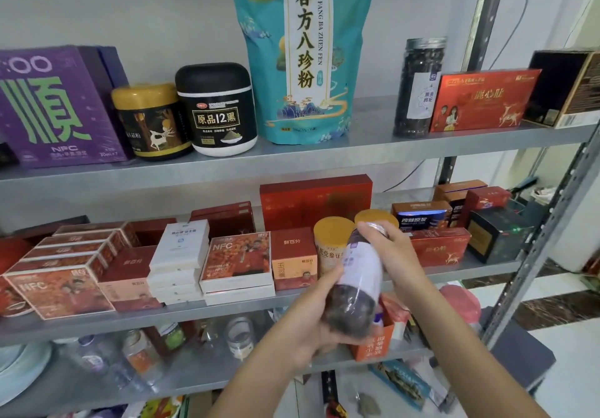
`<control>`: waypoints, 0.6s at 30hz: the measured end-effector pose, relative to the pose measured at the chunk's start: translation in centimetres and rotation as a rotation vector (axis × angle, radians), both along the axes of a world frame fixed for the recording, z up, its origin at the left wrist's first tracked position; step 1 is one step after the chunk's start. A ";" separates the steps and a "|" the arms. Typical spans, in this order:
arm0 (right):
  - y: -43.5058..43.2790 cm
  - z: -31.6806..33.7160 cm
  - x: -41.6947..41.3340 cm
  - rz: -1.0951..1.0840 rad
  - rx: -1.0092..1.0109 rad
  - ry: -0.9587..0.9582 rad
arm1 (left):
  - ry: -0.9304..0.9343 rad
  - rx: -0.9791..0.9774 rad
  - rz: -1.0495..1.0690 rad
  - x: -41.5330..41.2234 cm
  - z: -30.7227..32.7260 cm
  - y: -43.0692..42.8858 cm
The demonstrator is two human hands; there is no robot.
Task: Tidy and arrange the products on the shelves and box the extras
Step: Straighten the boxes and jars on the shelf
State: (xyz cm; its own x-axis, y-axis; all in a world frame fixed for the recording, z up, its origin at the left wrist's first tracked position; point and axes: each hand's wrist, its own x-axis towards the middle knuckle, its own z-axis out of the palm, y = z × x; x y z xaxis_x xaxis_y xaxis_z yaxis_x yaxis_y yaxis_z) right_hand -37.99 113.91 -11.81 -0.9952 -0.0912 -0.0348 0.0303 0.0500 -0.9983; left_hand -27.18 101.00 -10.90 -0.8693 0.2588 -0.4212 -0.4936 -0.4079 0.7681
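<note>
The main risk is a slip. The jar (358,279) is off every shelf, tilted with its lid toward the far right, in the air just in front of the middle shelf (194,318). It looks smooth and full of dark contents. If either hand lets go before the base is set down, it could drop onto the orange carton (373,344) and the loose glass jars (240,336) on the lower shelf below.

A second risk is crowding. The two yellow-lidded canisters (331,245) stand right behind the jar at the shelf's near edge, and a careless push forward could knock them into the red boxes (315,203) behind. If the jar belongs with the similar tall dark jar (417,89) on the top shelf, lifting it there means passing close to the teal pouch (305,54), which stands upright and would probably topple at a nudge. Twisting at the lid could also loosen it, though I cannot tell whether it is being turned.

The left hand (308,320) comes up from below with the palm cupped round the jar's base and the thumb along its near side, grasping it. The right hand (393,249) reaches in from the right with the wrist bent, its fingers (373,231) curled over the lid and grasping the top.
</note>
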 end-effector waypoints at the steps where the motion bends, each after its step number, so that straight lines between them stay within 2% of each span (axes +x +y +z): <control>1: -0.1 0.1 0.3 -0.042 0.076 0.152 | 0.063 -0.144 0.027 0.0 -0.5 -0.3; 3: -0.6 0.4 0.8 -0.094 0.198 0.323 | 0.185 -0.385 0.112 0.0 -1.0 -0.2; 5: -1.1 0.5 0.9 -0.120 0.341 0.325 | 0.220 -0.413 0.177 0.3 -1.3 0.3; 7: -1.2 0.5 0.6 -0.088 0.412 0.207 | 0.117 -0.195 0.160 0.9 -1.4 0.7; 8: -1.2 0.5 0.4 -0.047 0.363 0.102 | 0.031 -0.022 0.126 1.3 -1.2 0.7; 11: -0.3 -0.4 0.4 0.136 0.000 -0.320 | -0.169 0.542 0.057 2.1 -0.5 0.6; 13: -0.1 -1.7 0.7 0.220 -0.175 -0.487 | -0.223 0.752 0.095 2.2 -0.5 0.8; 14: -0.2 -2.3 0.7 0.227 -0.202 -0.513 | -0.236 0.789 0.112 2.2 -0.7 0.9; 16: -0.4 -2.7 0.7 0.163 -0.219 -0.481 | -0.213 0.686 0.074 2.2 -1.5 0.8; 18: -0.2 -1.9 0.6 0.072 -0.116 -0.328 | -0.090 0.276 0.032 2.1 -2.4 0.4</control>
State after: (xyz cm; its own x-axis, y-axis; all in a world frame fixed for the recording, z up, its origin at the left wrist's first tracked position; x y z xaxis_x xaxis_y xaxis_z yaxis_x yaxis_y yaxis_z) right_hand -37.35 113.66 -13.76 -0.9236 -0.1829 -0.3368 0.3509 -0.0499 -0.9351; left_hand -25.08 101.37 -13.30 -0.8411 0.3477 -0.4144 -0.5384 -0.6121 0.5792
